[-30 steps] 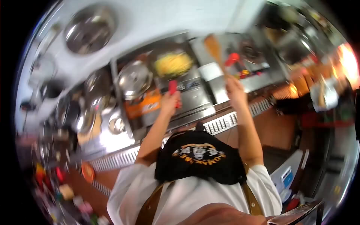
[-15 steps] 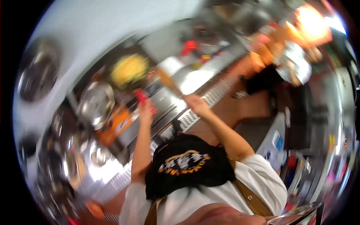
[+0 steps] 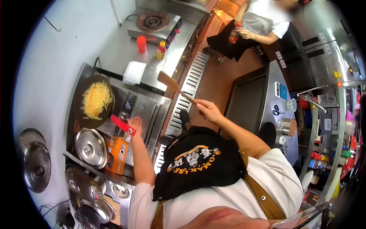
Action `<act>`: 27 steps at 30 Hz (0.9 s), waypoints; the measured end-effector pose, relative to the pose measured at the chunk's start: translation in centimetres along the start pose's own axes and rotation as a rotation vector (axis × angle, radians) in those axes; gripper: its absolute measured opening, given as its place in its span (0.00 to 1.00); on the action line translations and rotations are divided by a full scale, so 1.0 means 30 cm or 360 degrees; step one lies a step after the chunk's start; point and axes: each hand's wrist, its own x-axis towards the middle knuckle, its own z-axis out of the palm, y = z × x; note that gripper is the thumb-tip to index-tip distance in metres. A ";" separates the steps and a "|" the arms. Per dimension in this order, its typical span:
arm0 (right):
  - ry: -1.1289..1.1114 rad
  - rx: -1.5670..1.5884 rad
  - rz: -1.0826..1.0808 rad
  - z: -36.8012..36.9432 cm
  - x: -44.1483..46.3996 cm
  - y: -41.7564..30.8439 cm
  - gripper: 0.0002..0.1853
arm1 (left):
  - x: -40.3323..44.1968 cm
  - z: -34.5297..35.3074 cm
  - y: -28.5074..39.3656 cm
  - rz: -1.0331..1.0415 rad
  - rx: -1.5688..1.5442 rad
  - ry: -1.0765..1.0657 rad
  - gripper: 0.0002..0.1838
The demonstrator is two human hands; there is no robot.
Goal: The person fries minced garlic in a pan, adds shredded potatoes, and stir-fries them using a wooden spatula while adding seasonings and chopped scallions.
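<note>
In the head view, a dark frying pan [image 3: 79, 108] holds a heap of thin yellow shreds [image 3: 97, 100] that look like shredded potato. Its red handle [image 3: 122, 125] points toward me. My left hand [image 3: 135, 125] is right beside the handle's end, its fingers stretched out and not wrapped round it; whether they touch it is unclear. My right hand [image 3: 207, 110] grips a wooden spatula [image 3: 173, 84] by the handle, the flat blade raised up and to the left, away from the pan.
Beside the pan are a steel lid [image 3: 91, 148] and an orange box [image 3: 116, 154]. Along the counter stand a portable gas stove [image 3: 152, 23], a red bottle [image 3: 142, 44], a yellow bottle [image 3: 161, 50] and a white container [image 3: 134, 72]. A co-worker [image 3: 263, 19] holds a bottle [image 3: 234, 33].
My view has turned and steadied, so the scene has shifted within it. The pan now appears lower left. The spatula stays in my right hand; my left hand remains by the red handle.
</note>
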 end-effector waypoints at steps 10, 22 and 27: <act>-0.0207 -0.0244 0.0041 -0.209 0.123 -0.005 0.18 | 0.037 0.085 0.022 0.0087 -0.0836 -0.0244 0.20; -0.0293 -0.0242 0.0173 -0.276 0.241 -0.005 0.18 | 0.107 0.304 -0.230 0.0223 -0.1251 -0.0053 0.24; -0.0267 -0.0027 0.0111 -0.335 0.216 0.030 0.18 | 0.146 0.733 -0.562 0.0422 0.0876 -0.0007 0.13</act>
